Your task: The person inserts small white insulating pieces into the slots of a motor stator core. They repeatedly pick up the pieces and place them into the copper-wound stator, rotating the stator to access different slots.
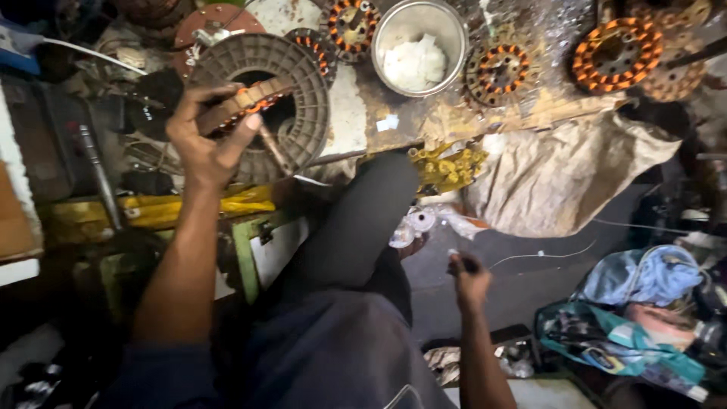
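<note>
At about ten o'clock in the head view, a grey ribbed disc (291,72) with a round hole in its middle is held up by the left hand (203,140). A wound coil ring (246,102) with orange and tan windings is seen across the hole, and the fingers (219,95) are curled over it from the left while the thumb (244,129) is pressed against it from below. The left forearm is raised steeply from seven o'clock toward the disc, the wrist slightly bent, the grip closed firmly around the ring and the inner edge of the disc. A thin metal shaft (274,151) is seen slanting out beneath the thumb.

Well apart, at about five o'clock, the right hand (469,280) is held low over the dark floor, its forearm rising from the bottom edge. It is closed into a loose fist around a small dark thing (463,261) with a pale tip; what that thing is cannot be told. A pale thin wire (545,255) is seen trailing to the right of this hand.

Between the two arms a knee in dark trousers (356,227) is raised. Toward twelve o'clock a steel bowl (454,30) with white material inside is set on a cluttered bench (356,113), with further orange-wound coil rings (617,53) toward one and two o'clock. A crumpled tan sack (560,174) lies at three o'clock, and a heap of blue cloth (644,276) at four.
</note>
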